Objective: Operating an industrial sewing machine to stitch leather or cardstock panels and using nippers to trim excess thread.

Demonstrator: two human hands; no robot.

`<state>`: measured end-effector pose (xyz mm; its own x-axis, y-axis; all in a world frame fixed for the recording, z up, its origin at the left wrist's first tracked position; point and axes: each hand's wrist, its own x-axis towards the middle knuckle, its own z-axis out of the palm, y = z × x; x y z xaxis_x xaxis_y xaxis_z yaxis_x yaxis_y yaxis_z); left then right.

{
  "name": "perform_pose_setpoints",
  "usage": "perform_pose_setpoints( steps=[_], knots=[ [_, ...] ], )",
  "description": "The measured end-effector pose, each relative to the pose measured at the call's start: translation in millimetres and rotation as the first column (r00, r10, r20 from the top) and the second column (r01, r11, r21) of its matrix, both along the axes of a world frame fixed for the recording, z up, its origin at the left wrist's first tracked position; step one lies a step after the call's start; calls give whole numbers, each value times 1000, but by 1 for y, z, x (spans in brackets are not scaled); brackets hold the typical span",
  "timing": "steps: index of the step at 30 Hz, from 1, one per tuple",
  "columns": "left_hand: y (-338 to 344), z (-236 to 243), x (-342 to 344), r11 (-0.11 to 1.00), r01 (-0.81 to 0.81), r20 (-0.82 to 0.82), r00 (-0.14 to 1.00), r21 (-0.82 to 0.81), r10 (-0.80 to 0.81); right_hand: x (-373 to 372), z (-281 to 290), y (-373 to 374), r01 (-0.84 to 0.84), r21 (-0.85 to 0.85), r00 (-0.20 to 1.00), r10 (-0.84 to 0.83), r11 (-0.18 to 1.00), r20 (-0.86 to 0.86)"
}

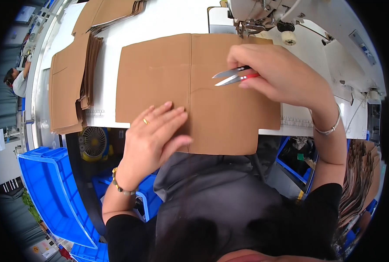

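Observation:
A flat brown panel [229, 113], leather-like, with a seam running down its middle, lies on the white table and juts over the near edge. My left hand [153, 137] rests on its left half, fingers stretched out and holding nothing. Above the right half, my right hand [275, 72] grips a pair of thread snips [227, 81] with one black and one red handle. The blades are apart and point left, towards the seam. Whether their tips touch the panel, I cannot tell.
A sewing machine [264, 19] stands at the far right, behind the panel. Stacked brown pieces [68, 83] lie at the left, with more [109, 13] beyond. Blue crates [57, 192] stand lower left, near a fan [94, 142]. Another bundle [356, 183] is at right.

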<state>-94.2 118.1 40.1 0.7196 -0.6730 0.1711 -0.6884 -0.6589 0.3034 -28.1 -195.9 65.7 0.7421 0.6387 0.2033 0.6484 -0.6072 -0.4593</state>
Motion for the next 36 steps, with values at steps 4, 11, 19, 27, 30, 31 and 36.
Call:
perform_pose_setpoints(
  steps=[4,11,19,27,30,31,36],
  knots=[
    [-33,8,21,986,-132,21,991,-100,134,9,-8,10,-13,167,961,58,986,-271],
    [-57,-14,54,980,-173,-109,981,-94,163,7,-33,5,70,323,941,44,944,-335],
    [-48,-18,58,896,-350,-375,897,-273,236,0,-38,18,100,161,961,-53,982,-272],
    [-28,-23,62,828,-395,-519,841,-398,152,-17,-41,36,110,140,983,-87,984,-165],
    [-32,-13,58,921,-243,-324,936,-306,139,-22,-31,38,140,40,983,-134,989,-122],
    [-34,-14,57,919,-249,-325,935,-305,146,-23,-28,37,168,21,980,-165,986,-115],
    [-52,-19,49,971,-175,-63,984,-163,166,-18,-20,29,207,28,978,-205,978,-47]
  ],
)
